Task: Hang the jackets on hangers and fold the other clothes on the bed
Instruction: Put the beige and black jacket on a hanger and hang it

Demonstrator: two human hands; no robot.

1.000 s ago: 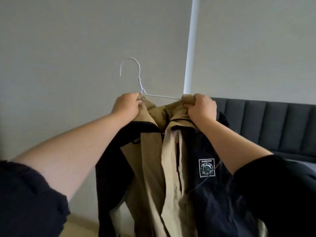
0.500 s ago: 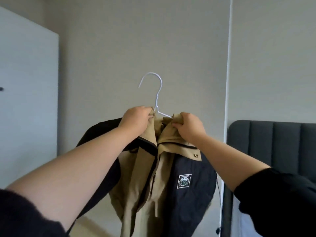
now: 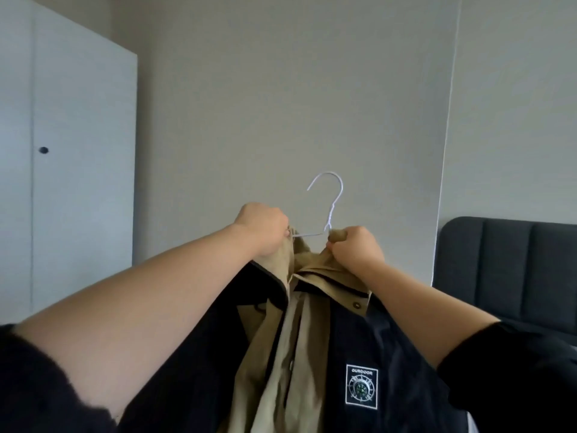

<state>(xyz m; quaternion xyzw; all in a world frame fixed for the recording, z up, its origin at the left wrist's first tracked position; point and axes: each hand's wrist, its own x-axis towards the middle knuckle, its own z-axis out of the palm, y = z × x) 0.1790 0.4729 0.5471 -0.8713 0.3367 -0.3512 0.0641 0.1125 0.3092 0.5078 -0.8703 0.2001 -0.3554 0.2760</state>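
A tan and navy jacket (image 3: 352,332) with a white square chest patch hangs in front of me on a white wire hanger (image 3: 331,198). The hook of the hanger sticks up free between my fists. My left hand (image 3: 263,228) grips the tan collar together with the hanger's left arm. My right hand (image 3: 356,248) grips the collar just right of the hanger's neck. Both arms are stretched forward and hold the jacket up in the air. The lower half of the jacket runs out of view.
A white wardrobe door (image 3: 78,170) with a small dark round knob stands at the left. A plain grey wall fills the middle. The dark padded headboard (image 3: 505,273) of the bed is at the right.
The view has swung left, bringing more of the wardrobe into sight. My hands kept their grip on collar and hanger, and the left hand has slid outward, baring the hanger's left arm.
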